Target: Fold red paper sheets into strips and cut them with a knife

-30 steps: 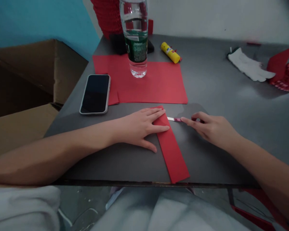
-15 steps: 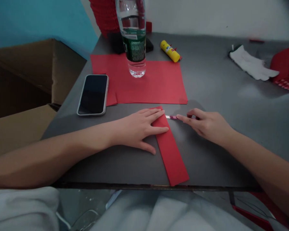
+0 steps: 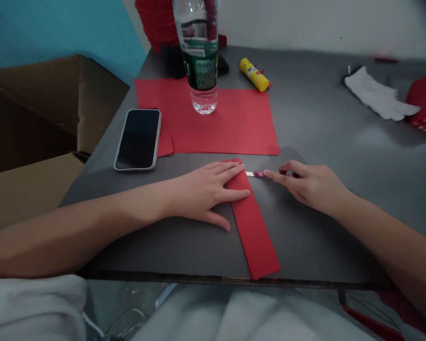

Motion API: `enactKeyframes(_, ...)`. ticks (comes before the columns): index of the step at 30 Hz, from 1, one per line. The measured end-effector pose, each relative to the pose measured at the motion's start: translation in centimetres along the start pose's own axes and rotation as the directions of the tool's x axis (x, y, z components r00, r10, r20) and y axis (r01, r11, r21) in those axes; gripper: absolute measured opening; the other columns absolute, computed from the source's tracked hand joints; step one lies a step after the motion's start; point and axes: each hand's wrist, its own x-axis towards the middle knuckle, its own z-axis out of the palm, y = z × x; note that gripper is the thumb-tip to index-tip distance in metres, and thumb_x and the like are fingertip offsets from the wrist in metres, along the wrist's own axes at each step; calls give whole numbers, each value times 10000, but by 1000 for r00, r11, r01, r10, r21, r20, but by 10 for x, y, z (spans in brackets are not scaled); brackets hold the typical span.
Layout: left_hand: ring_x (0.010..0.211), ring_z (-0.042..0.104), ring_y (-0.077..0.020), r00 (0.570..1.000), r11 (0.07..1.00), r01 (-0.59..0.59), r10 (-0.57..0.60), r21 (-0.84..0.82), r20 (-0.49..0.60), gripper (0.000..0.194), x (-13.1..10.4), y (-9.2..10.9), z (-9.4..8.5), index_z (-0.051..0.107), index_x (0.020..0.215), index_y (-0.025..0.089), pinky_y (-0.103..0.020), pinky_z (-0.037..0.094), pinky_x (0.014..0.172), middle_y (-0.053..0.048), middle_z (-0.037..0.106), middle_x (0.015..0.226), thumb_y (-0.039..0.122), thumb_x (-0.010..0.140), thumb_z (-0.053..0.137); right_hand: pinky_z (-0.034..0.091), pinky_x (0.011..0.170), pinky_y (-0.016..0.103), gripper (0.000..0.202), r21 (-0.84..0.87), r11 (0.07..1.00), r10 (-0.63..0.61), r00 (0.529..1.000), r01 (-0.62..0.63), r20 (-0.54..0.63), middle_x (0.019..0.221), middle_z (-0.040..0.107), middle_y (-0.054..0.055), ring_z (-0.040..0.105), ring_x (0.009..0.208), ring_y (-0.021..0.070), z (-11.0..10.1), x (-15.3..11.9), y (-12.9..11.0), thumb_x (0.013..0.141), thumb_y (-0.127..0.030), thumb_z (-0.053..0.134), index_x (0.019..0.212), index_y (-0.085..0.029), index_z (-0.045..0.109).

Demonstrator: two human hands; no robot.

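A folded strip of red paper (image 3: 256,232) lies slanted on the grey table, its near end at the front edge. My left hand (image 3: 213,195) rests flat across the strip's far end with the fingers spread. In my right hand (image 3: 303,182) is a utility knife (image 3: 259,174) with a dark pink body, the index finger stretched along it. Its bare blade points left and meets the strip's right edge close to my left fingertips. Whether the blade tip sits inside the fold, I cannot tell.
Beyond my hands, a water bottle (image 3: 203,71) stands on red paper sheets (image 3: 234,123). A phone (image 3: 138,139) lies to the left, above an open cardboard box (image 3: 102,104). A yellow glue stick (image 3: 253,74) and a white glove (image 3: 376,94) lie farther back.
The whole view has shifted slightly. Both hands, the strip and the knife keep nearly the same places relative to each other.
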Motion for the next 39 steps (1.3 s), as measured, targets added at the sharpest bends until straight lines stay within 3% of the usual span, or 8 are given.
enactKeyframes(22,1379,199,-383,999,1000,-13,13,-7,-43,724,0,0,2,450,1352,232,-493,215,1099,-181,175,1513,658,774,547,279,479,236,398,-76,994,71,997,-72,-19,870,602,27,487,587,92,-2,-2,-23,936,-187,347,1287,-247,526)
enactKeyframes(30,1396,95,-397,999,998,11,-14,-64,-34,733,-1,0,3,452,1353,231,-512,178,1111,-176,51,1533,624,753,604,270,476,244,395,-79,992,97,995,-97,-14,882,604,21,474,578,89,-1,-2,-24,932,-192,361,1283,-258,528)
enactKeyframes(34,1393,111,-399,999,998,0,-3,-69,-47,731,0,0,2,461,1347,237,-520,187,1105,-174,65,1531,620,745,618,280,470,249,437,-73,991,113,993,-110,42,922,603,34,496,602,100,-2,-4,-27,927,-193,342,1339,-255,473)
enactKeyframes(39,1388,127,-408,999,999,1,-4,-54,-45,737,1,0,2,463,1347,232,-513,203,1101,-181,79,1529,631,745,608,262,473,248,417,-71,989,128,992,-127,14,886,603,37,478,579,96,-2,-3,-27,927,-194,337,1299,-259,515)
